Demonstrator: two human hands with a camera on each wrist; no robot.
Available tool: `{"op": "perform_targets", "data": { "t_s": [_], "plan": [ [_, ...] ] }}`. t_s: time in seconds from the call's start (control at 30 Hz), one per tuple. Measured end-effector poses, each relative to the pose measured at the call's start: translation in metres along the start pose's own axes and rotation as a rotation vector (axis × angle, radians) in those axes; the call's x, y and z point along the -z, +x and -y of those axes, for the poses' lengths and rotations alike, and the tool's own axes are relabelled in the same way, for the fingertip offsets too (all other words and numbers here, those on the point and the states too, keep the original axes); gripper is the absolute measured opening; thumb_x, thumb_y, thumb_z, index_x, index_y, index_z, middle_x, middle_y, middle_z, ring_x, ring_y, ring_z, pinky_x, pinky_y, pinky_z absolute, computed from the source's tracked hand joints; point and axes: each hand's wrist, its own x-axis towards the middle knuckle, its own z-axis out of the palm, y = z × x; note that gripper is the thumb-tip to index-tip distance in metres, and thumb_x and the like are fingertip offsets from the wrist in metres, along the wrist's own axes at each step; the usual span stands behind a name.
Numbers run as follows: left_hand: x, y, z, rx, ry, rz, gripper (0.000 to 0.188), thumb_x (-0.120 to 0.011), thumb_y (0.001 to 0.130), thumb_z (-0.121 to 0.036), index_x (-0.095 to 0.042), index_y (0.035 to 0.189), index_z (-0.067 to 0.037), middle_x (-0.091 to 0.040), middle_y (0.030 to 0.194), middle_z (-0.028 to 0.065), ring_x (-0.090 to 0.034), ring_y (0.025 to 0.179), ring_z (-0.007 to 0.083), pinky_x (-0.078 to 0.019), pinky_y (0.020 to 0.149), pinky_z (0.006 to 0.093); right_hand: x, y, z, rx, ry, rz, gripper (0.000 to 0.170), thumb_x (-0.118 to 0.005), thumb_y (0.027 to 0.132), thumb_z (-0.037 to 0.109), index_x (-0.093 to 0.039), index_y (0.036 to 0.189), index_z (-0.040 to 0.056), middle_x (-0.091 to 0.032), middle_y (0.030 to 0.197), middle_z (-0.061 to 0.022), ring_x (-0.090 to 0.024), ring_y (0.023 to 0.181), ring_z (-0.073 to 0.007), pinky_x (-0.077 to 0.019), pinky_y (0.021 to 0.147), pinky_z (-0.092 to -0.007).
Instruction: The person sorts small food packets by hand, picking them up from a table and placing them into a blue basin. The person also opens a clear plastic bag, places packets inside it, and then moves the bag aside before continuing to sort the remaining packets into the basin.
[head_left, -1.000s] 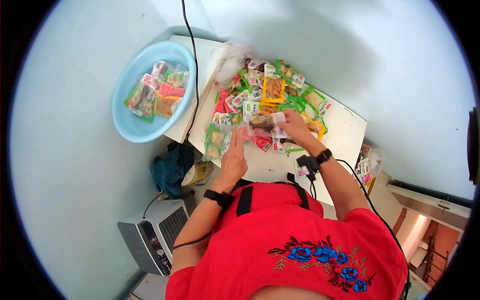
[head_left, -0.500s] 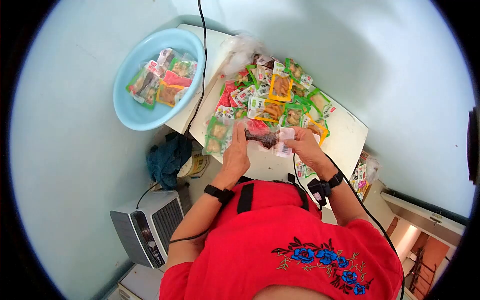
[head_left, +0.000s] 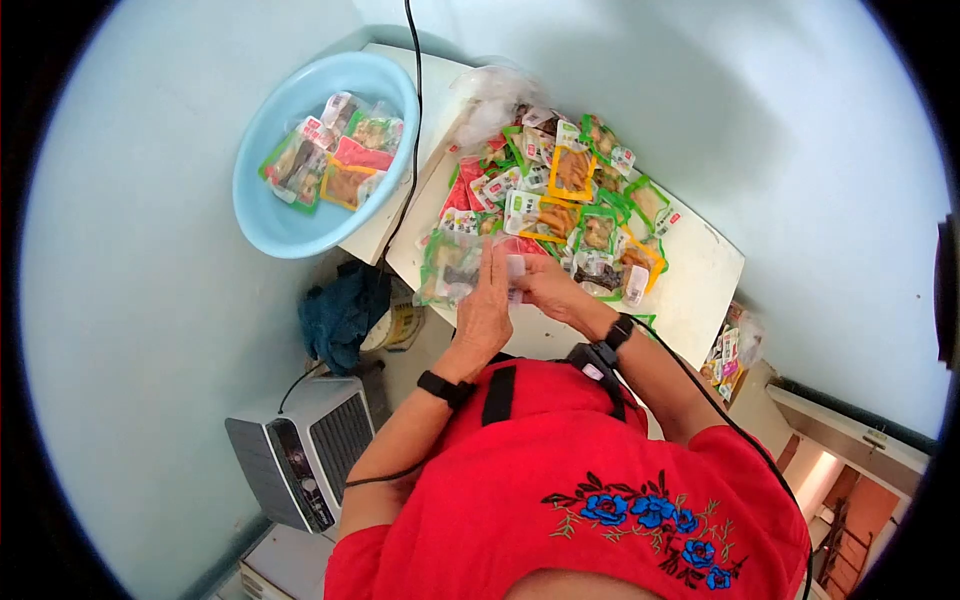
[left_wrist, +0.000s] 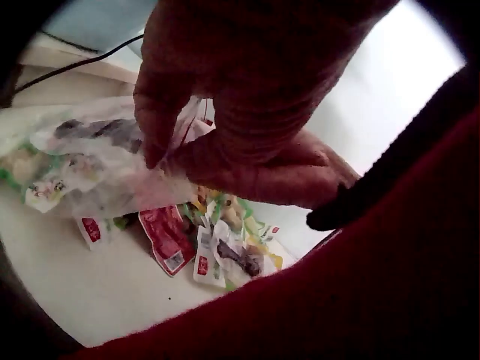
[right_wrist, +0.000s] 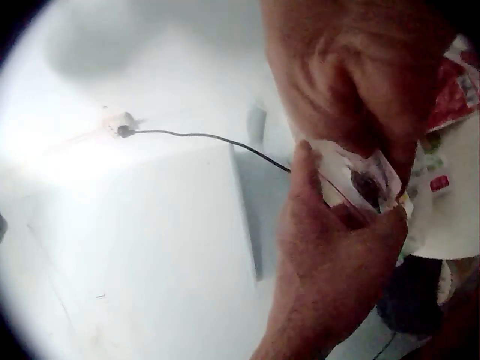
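My left hand (head_left: 485, 315) grips the mouth of a clear plastic bag (left_wrist: 150, 199) over the front left of the white table (head_left: 560, 335). Green-edged packets show through the bag. Opposite it, my right hand (head_left: 555, 290) pinches the white end of a sealed packet of dark-brown food (right_wrist: 367, 187). Most of that packet lies inside the bag, where its dark contents (left_wrist: 105, 133) show through the plastic. Both hands are close together at the bag's mouth, and in the head view the left one partly hides the packet.
A heap of sealed food packets (head_left: 570, 170) covers the table's back. Crumpled clear plastic (head_left: 495, 105) lies at its left. A light-blue basin (head_left: 262, 215) holding several packets stands further left, with a black cable (head_left: 416, 110) hanging beside it. More packets (head_left: 728, 350) are below at right.
My right hand went from over the heap toward the left hand, carrying the dark packet leftward into the clear bag. My left hand kept hold of the bag.
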Motion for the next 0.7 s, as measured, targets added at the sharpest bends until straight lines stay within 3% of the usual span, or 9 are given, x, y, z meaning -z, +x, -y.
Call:
{"op": "perform_targets", "data": {
  "t_s": [0.03,0.17,0.23,0.27,0.37,0.43,0.47,0.57,0.7],
  "plan": [
    [-0.003,-0.001,0.004,-0.029,0.008,-0.016,0.089,-0.050,0.070,0.013,-0.015,0.150,0.002,-0.020,0.154,0.0265,-0.054,0.108,0.0507,-0.0512,0.080,0.0494,-0.004,0.005,-0.002,-0.046,-0.090,-0.049,0.026,-0.053,0.092,0.002,-0.060,0.117,0.0047,-0.064,0.107,-0.0041,-0.063,0.096,-0.0173,-0.0549,0.080,-0.0348],
    [-0.001,0.000,0.003,-0.032,-0.021,0.004,0.088,-0.049,0.070,0.013,-0.015,0.150,0.001,-0.019,0.154,0.0270,-0.051,0.113,0.0519,-0.0505,0.083,0.0494,-0.017,0.021,-0.011,0.027,0.037,0.088,0.029,-0.053,0.095,0.007,-0.054,0.124,0.0051,-0.060,0.112,-0.0055,-0.060,0.099,-0.0172,-0.0529,0.080,-0.0335],
    [-0.006,0.000,0.011,-0.083,-0.015,-0.050,0.090,-0.052,0.068,0.013,-0.016,0.149,0.002,-0.016,0.156,0.0257,-0.056,0.101,0.0506,-0.0520,0.074,0.0492,-0.026,0.029,-0.014,0.050,0.161,0.106,0.033,-0.053,0.096,0.010,-0.050,0.128,0.0044,-0.058,0.117,-0.0069,-0.057,0.102,-0.0171,-0.0515,0.082,-0.0325],
    [-0.008,0.000,0.013,-0.109,-0.012,-0.076,0.090,-0.054,0.067,0.013,-0.017,0.149,0.002,-0.014,0.156,0.0251,-0.059,0.095,0.0499,-0.0528,0.069,0.0490,-0.027,0.027,-0.016,0.043,0.095,0.096,0.036,-0.054,0.097,0.011,-0.047,0.131,0.0038,-0.057,0.120,-0.0075,-0.056,0.104,-0.0170,-0.0509,0.083,-0.0325],
    [-0.005,-0.002,0.011,-0.084,-0.024,-0.059,0.090,-0.054,0.068,0.013,-0.017,0.149,0.001,-0.014,0.157,0.0237,-0.059,0.096,0.0487,-0.0524,0.068,0.0485,-0.035,0.015,-0.011,0.040,-0.152,0.111,0.045,-0.056,0.096,0.014,-0.041,0.137,0.0019,-0.054,0.125,-0.0093,-0.053,0.108,-0.0170,-0.0494,0.085,-0.0327],
    [-0.003,-0.001,0.006,-0.032,-0.066,-0.035,0.092,-0.054,0.068,0.014,-0.015,0.150,-0.001,-0.019,0.156,0.0231,-0.054,0.107,0.0494,-0.0509,0.079,0.0488,-0.023,0.023,-0.020,0.068,-0.375,0.171,0.051,-0.058,0.095,0.014,-0.039,0.140,0.0009,-0.054,0.126,-0.0105,-0.052,0.111,-0.0170,-0.0487,0.087,-0.0334],
    [-0.003,0.000,0.003,-0.010,-0.086,-0.019,0.093,-0.053,0.068,0.014,-0.015,0.151,-0.002,-0.021,0.155,0.0228,-0.052,0.112,0.0498,-0.0502,0.084,0.0490,-0.017,0.025,-0.025,0.111,-0.399,0.154,0.052,-0.059,0.094,0.014,-0.039,0.140,0.0004,-0.055,0.126,-0.0111,-0.052,0.110,-0.0168,-0.0488,0.086,-0.0337],
    [0.003,0.004,-0.003,0.032,-0.047,0.030,0.091,-0.054,0.070,0.013,-0.016,0.150,-0.001,-0.022,0.155,0.0240,-0.052,0.113,0.0498,-0.0502,0.085,0.0488,-0.013,0.028,-0.028,0.176,-0.477,0.115,0.049,-0.060,0.092,0.012,-0.043,0.136,-0.0013,-0.056,0.122,-0.0114,-0.052,0.107,-0.0161,-0.0493,0.083,-0.0340],
    [0.000,0.004,-0.001,-0.044,-0.039,-0.024,0.088,-0.054,0.072,0.012,-0.016,0.150,0.000,-0.022,0.154,0.0252,-0.050,0.117,0.0492,-0.0504,0.085,0.0478,-0.006,0.031,-0.023,0.056,-0.581,0.083,0.034,-0.059,0.093,0.011,-0.054,0.124,-0.0029,-0.061,0.110,-0.0101,-0.056,0.099,-0.0169,-0.0506,0.079,-0.0339]
  ]
}}
